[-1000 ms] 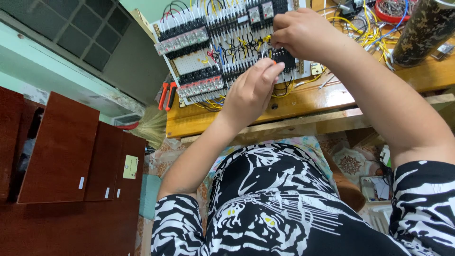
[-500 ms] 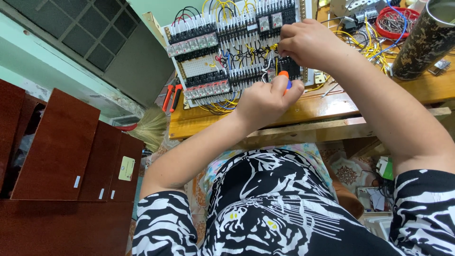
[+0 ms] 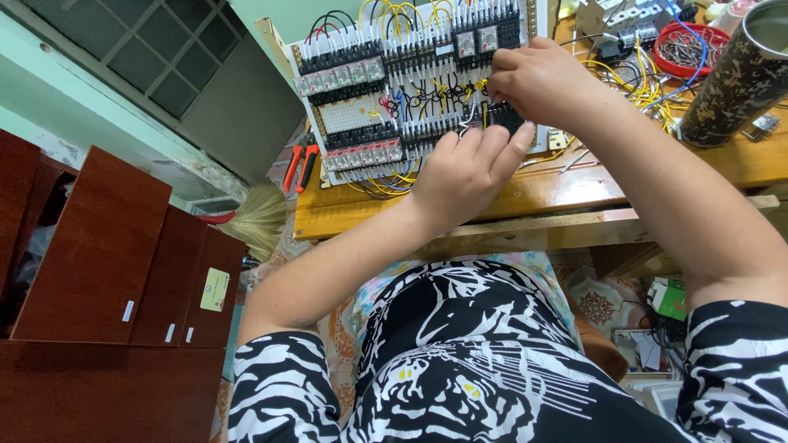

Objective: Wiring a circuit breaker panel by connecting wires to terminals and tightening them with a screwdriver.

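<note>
A white wiring panel (image 3: pixel 353 115) with rows of black relays, terminal blocks and yellow, blue and black wires lies on the wooden table (image 3: pixel 574 193). My right hand (image 3: pixel 546 78) is curled over the panel's right side, with its fingertips pinched on a black terminal block (image 3: pixel 507 121). Just below it, my left hand (image 3: pixel 468 172) rests at the panel's lower edge. Its fingers are held together and point up at the same block, almost touching the right hand. Whatever the left palm holds is hidden.
Red-handled pliers (image 3: pixel 295 164) lie left of the panel by the table edge. A camouflage tumbler (image 3: pixel 730 78), a red bowl of small parts (image 3: pixel 685 45) and loose yellow wires (image 3: pixel 636 82) sit at right. A straw broom (image 3: pixel 258 217) and dark red cabinets (image 3: pixel 98 246) stand at left.
The view has shifted downward along the panel. An orange-and-blue tool tip seen between the hands half a second ago is out of sight. Both hands stay at the same black block.
</note>
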